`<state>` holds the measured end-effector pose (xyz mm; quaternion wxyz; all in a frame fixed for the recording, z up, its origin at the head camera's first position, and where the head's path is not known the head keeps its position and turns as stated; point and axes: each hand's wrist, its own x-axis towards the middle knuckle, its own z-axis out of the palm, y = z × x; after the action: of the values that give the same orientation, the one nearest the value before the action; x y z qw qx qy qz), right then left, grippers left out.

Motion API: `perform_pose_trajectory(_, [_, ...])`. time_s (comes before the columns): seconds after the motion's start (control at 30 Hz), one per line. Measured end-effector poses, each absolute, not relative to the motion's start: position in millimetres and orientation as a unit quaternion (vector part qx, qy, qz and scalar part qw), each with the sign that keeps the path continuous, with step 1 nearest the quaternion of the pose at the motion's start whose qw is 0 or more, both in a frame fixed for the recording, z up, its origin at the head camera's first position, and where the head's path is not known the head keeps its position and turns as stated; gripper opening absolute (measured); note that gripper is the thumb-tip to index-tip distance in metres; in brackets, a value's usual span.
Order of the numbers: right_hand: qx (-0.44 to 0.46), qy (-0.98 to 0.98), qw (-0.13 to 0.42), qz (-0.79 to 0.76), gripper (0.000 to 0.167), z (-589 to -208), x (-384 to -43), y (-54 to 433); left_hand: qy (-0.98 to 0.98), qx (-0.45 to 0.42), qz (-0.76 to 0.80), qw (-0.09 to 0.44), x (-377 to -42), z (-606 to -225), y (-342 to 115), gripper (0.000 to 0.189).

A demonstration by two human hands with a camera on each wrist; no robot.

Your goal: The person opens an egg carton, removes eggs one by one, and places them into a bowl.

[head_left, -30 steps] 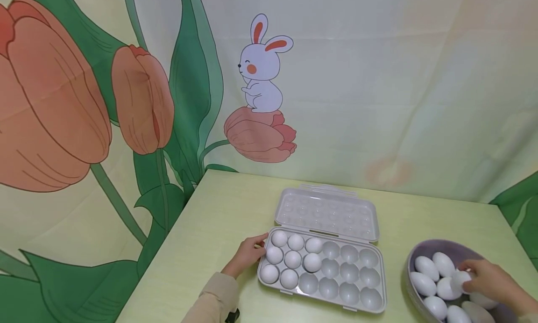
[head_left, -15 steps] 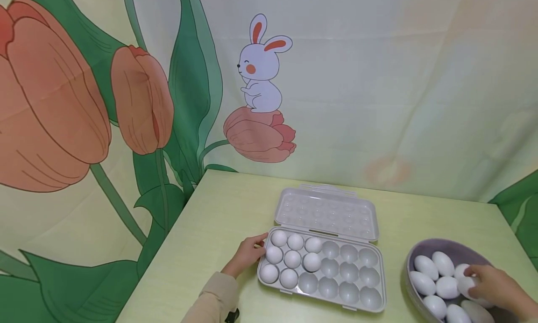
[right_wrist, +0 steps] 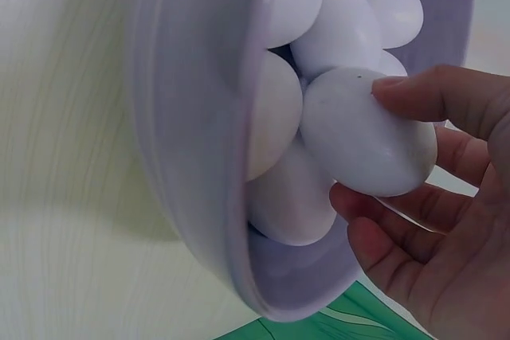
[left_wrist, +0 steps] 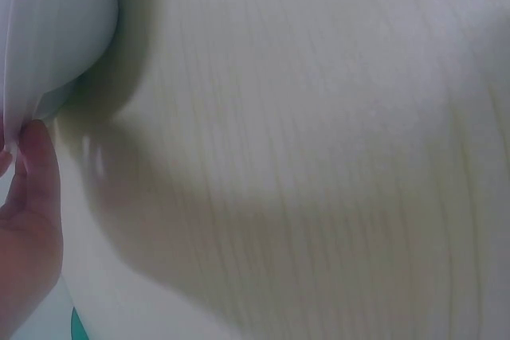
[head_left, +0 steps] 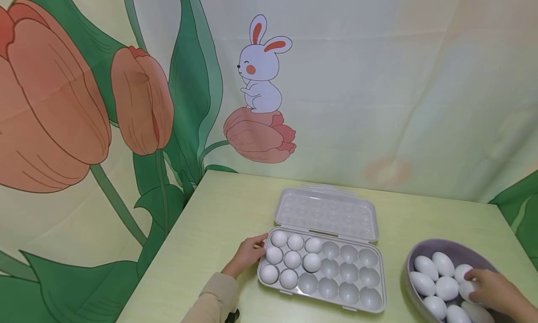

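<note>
On the table lies a light grey egg box (head_left: 308, 283) with its lid (head_left: 328, 215) folded back. White eggs (head_left: 293, 259) fill its two left columns and part of the third; the cups to the right hold none. My left hand (head_left: 248, 254) pinches the box's left rim between thumb and fingers, as the left wrist view also shows. Over the purple-grey bowl (head_left: 451, 245) at the right, my right hand (head_left: 493, 288) holds a white egg (right_wrist: 366, 133), thumb on top and fingers beneath. This egg overlaps other eggs (right_wrist: 339, 29) piled in the bowl.
The bowl stands right of the egg box, its near side cut off by the frame. A hanging cloth (head_left: 336, 80) printed with tulips and a rabbit rises behind the pale yellow table (head_left: 227, 211).
My right hand has shifted slightly right and toward me within the bowl, gripping an egg. More of the egg behind its fingers shows. The left hand and egg box stay still.
</note>
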<state>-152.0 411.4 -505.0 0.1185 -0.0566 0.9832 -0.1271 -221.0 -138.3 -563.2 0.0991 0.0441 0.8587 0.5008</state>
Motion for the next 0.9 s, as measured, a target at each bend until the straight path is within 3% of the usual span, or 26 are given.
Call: perform_pose_trajectory(0.9, [-0.072,0.991,0.053,-0.102,0.028,-511.6,-147.7,397.7,0.858,0.042,0.502,0.099,-221.5,-562.7,-138.7,0.052])
